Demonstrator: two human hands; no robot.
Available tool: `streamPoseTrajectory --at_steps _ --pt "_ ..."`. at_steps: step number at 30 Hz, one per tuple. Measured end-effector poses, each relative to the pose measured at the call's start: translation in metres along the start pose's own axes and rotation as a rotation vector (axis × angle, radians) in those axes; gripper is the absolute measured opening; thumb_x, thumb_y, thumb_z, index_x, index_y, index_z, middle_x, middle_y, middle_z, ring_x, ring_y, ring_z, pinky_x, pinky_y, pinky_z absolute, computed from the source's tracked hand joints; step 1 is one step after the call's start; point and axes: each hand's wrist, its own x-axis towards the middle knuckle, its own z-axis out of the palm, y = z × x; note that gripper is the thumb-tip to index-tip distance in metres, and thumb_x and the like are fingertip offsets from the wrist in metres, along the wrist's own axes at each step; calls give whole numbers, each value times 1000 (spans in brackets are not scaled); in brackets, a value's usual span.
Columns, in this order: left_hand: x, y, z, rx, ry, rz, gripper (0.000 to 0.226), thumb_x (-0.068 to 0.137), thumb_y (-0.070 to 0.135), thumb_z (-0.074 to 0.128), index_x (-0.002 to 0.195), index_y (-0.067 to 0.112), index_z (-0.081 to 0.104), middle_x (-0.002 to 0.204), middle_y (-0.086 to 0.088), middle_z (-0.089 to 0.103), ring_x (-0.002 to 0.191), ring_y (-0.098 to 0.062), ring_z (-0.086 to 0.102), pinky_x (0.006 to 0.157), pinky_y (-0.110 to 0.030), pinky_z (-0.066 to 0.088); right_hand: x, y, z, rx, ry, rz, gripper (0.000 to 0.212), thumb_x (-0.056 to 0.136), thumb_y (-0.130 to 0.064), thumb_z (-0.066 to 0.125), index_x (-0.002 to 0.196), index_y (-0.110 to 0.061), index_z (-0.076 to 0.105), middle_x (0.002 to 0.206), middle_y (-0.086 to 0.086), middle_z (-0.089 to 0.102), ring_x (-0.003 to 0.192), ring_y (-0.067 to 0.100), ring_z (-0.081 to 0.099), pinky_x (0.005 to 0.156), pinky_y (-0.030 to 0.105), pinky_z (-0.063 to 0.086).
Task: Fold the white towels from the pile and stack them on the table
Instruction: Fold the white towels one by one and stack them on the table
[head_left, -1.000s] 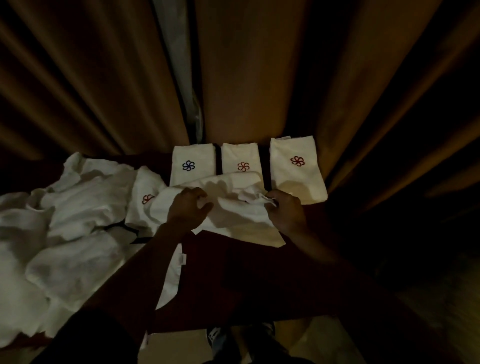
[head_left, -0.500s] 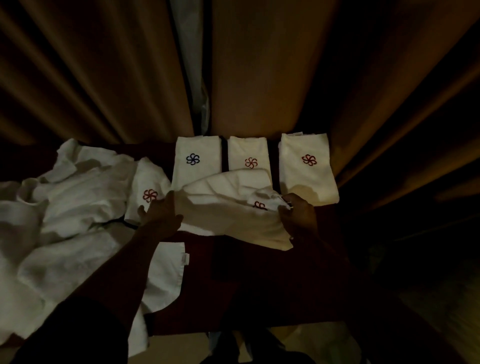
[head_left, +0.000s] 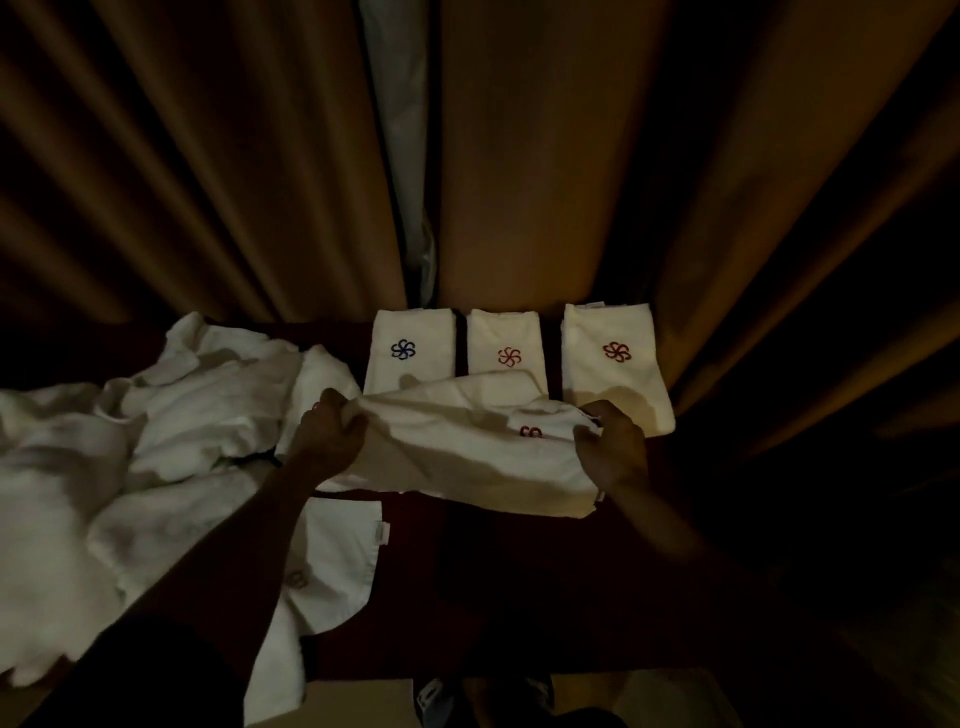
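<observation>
A white towel (head_left: 467, 457) with a red flower mark is stretched between my hands above the dark red table (head_left: 493, 571). My left hand (head_left: 330, 441) grips its left end and my right hand (head_left: 613, 447) pinches its right end. Behind it, three folded white towels stand in a row: one with a blue flower (head_left: 408, 348), one with a red flower (head_left: 506, 348) and another red-flowered one (head_left: 615, 358). A loose pile of white towels (head_left: 130, 457) covers the table's left side.
Brown curtains (head_left: 519, 156) hang right behind the table. One towel from the pile (head_left: 337, 561) droops over the table's front edge. A shoe (head_left: 436, 696) shows on the floor below. The room is dim.
My left hand went out to the left and then took hold of the towel's left end. The towel is now spread wider between both hands and its red mark shows.
</observation>
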Motion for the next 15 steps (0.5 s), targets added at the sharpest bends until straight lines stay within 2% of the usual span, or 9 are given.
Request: streamPoseTrajectory --at_steps 2,6,9,12,15 --pt "-5 4 -14 -16 70 11 38 95 31 64 118 2 52 104 -25 66 99 -45 63 79 -42 48 1 -5 -10 33 7 -23 25 92 -12 60 116 -16 66 115 7 69 109 26 62 91 29 48" --pt "-12 21 -48 -85 225 18 39 90 38 69 113 9 55 104 -20 67 100 -41 62 83 -42 50 5 -21 -23 99 20 -97 29 91 -6 60 118 -12 68 116 9 68 111 26 61 92 24 43" --pt "-20 29 -69 -79 283 53 40 88 36 72 114 11 57 106 -17 67 102 -39 62 80 -37 44 8 -32 -26 158 40 -109 28 91 -6 59 117 -12 68 116 8 68 110 26 61 94 27 45" --pt "-31 34 -75 -59 199 33 36 90 45 67 109 16 59 109 -16 67 105 -37 61 82 -35 43 7 -33 -26 177 64 -120 26 92 -8 60 116 -10 69 115 9 69 110 27 61 94 32 47" --pt "-43 30 -63 -88 27 -112 37 94 52 59 110 19 64 114 -15 64 111 -34 59 85 -33 44 5 -21 -24 164 89 -103 21 94 -13 61 114 -9 68 115 11 69 110 31 61 93 33 46"
